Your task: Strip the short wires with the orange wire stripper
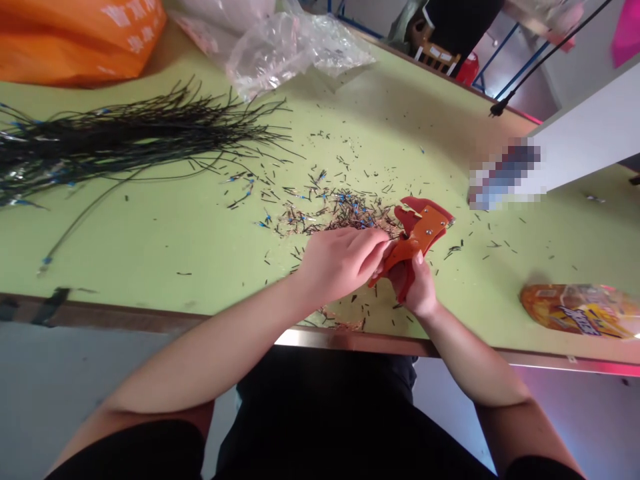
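Note:
My right hand (421, 288) is wrapped round the handles of an orange and red wire stripper (424, 230), whose head points up and away from me. Close against the tool's left side is my left hand (345, 259), its fingers pressed together near the jaws. Whatever those fingers pinch is hidden behind the hand. Under and beyond both hands lies a pile of short dark wire offcuts (345, 210), with blue bits and copper-coloured strands among them. To the left, a bundle of long black wires (165, 130) stretches across the green table (165, 227).
An orange bag (75, 43) and crumpled clear plastic bags (295, 50) stand at the back left. A drink bottle (575, 310) lies near the right front edge. A white panel (590, 127) juts in at right, and a black cable with a plug (500, 107) hangs beside it.

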Tool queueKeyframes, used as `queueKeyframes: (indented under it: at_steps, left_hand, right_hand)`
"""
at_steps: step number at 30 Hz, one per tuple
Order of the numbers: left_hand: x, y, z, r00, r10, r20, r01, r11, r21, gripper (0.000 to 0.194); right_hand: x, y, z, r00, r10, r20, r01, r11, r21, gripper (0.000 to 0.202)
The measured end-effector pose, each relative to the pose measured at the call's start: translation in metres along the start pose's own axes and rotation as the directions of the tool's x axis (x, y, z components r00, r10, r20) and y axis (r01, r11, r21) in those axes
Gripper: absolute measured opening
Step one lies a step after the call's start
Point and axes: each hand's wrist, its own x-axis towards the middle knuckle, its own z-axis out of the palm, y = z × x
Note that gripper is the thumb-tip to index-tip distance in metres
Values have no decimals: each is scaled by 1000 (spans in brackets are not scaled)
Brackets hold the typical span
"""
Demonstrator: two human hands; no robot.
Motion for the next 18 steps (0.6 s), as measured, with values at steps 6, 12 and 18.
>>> queueKeyframes:
  at_steps: [6,12,18]
  left_hand:
    - [0,2,0,1000,30,2,-29,999,-17,6]
    - [2,3,-1,999,49,-8,-49,999,2,7]
    - [2,4,-2,998,59,-3,-59,998,-9,6]
  right_hand:
    - [0,8,-2,994,-21,-103,25,999,40,56]
    - [-1,11,-2,988,-16,-153,13,1000,-20,60]
    - [-2,10,-3,993,-61,-103,48,992,-119,62]
